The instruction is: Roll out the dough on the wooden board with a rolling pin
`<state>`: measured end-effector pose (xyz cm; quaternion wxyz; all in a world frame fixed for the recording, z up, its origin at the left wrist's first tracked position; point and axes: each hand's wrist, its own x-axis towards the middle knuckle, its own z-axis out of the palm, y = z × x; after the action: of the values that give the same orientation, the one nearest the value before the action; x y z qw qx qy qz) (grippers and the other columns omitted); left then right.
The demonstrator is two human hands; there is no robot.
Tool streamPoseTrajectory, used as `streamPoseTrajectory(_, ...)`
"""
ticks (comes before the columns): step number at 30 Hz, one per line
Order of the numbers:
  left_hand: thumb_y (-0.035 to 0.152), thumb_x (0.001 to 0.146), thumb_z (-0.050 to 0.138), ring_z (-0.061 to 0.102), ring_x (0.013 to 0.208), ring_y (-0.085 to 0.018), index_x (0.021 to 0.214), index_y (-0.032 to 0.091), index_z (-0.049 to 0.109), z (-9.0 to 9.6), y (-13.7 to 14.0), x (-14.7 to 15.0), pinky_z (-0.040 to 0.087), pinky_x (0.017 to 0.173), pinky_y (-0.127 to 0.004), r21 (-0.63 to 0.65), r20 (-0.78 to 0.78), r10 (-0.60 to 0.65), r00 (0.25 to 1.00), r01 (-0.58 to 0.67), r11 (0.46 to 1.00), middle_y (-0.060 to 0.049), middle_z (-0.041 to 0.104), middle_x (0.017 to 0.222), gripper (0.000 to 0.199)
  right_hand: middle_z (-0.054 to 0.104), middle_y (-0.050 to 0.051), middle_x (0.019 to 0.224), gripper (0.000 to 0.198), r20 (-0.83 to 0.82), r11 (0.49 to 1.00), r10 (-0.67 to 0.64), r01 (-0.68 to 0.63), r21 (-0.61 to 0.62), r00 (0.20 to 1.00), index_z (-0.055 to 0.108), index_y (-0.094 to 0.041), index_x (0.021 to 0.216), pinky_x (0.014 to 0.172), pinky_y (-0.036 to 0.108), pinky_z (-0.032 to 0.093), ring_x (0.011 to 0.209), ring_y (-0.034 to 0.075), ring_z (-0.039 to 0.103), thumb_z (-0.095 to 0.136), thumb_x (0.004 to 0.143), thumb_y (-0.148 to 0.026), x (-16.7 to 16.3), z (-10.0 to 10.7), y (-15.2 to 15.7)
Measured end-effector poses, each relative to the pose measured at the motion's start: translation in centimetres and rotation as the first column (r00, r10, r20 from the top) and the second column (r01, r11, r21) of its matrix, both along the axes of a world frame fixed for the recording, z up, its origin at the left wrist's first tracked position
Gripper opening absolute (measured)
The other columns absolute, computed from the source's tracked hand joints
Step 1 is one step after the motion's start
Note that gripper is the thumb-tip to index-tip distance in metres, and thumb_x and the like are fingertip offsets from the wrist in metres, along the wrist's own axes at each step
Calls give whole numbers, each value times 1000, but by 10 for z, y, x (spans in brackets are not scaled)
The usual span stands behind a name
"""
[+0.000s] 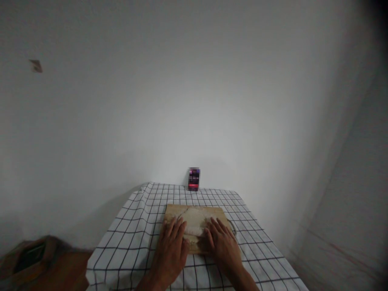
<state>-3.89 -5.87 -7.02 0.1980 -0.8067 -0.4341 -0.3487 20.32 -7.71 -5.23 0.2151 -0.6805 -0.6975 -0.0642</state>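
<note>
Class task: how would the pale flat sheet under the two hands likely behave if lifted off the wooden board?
The pale sheet lies thin and flat on the wooden board, so it would probably droop. Both hands, left hand and right hand, press it flat, suggesting it is soft.

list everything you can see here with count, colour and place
board: 1, light wood, centre of table
dough: 1 flat sheet, pale, on board under both hands
box: 1, dark with red, far table edge by wall
cloth: 1, white with black grid, over table
brown thing: 1, blurred, low left beside table
wall mark: 1, brownish, upper left
left hand: flat, pressing dough
right hand: flat, pressing dough
</note>
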Motion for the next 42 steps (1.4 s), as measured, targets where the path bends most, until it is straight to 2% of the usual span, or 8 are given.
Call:
streamPoseTrajectory(6,37,116,44,66,156,-32,161,31,70,19,34,10,48,138,-61,-153,-13,25,1000,-27,988,-6,71,167,52,65,14,171,53,62,996,-11,17,-91,998,77,-24,149,134,61,44,164,36,55,35,121,-39,1,36,33)
streamPoseTrajectory(10,37,118,45,71,149,-33,147,19,78,45,63,26,44,138,-63,-324,-37,30,999,-40,945,-15,77,157,48,80,17,147,49,95,984,50,-33,-174,994,81,-21,131,120,43,54,142,30,72,34,121,-32,7,55,62)
streamPoseTrajectory(15,42,119,45,60,161,-42,145,20,79,69,106,45,39,136,-72,-437,-103,118,988,-152,887,-17,72,163,48,84,15,131,40,143,975,41,-8,-222,989,76,-26,137,108,40,60,128,29,77,43,118,-37,18,55,100)
streamPoseTrajectory(19,51,117,45,50,168,-42,156,25,73,73,139,53,41,135,-72,-580,-118,177,977,-212,786,-18,60,175,55,83,12,135,40,128,966,23,11,-260,991,77,-27,134,108,41,60,131,27,75,41,117,-33,24,51,124)
streamPoseTrajectory(23,51,115,45,46,170,-44,161,20,69,75,154,57,40,134,-75,-614,-113,187,976,-217,759,-22,56,178,61,81,13,136,33,155,962,92,-48,-269,984,78,-25,132,112,44,58,137,28,71,50,113,-30,29,47,137)
streamPoseTrajectory(28,42,114,50,47,170,-44,159,20,70,72,146,55,40,134,-74,-552,-144,186,972,-235,800,-19,59,176,55,78,13,145,33,123,962,82,-46,-270,989,78,-29,134,117,49,56,146,30,66,53,113,-31,30,47,135)
streamPoseTrajectory(34,26,114,48,69,150,-41,125,22,87,55,121,43,52,127,-67,-363,-188,72,980,-137,922,-16,83,144,41,68,18,165,42,121,964,29,4,-266,992,75,-26,143,125,69,47,158,36,58,41,118,-30,19,49,106)
streamPoseTrajectory(42,35,117,49,67,154,-38,152,22,77,51,66,32,48,135,-66,-308,-82,68,994,-90,947,-15,74,161,47,73,18,162,53,14,986,50,-47,-162,999,81,-22,139,139,64,35,156,33,63,32,122,-31,9,40,49)
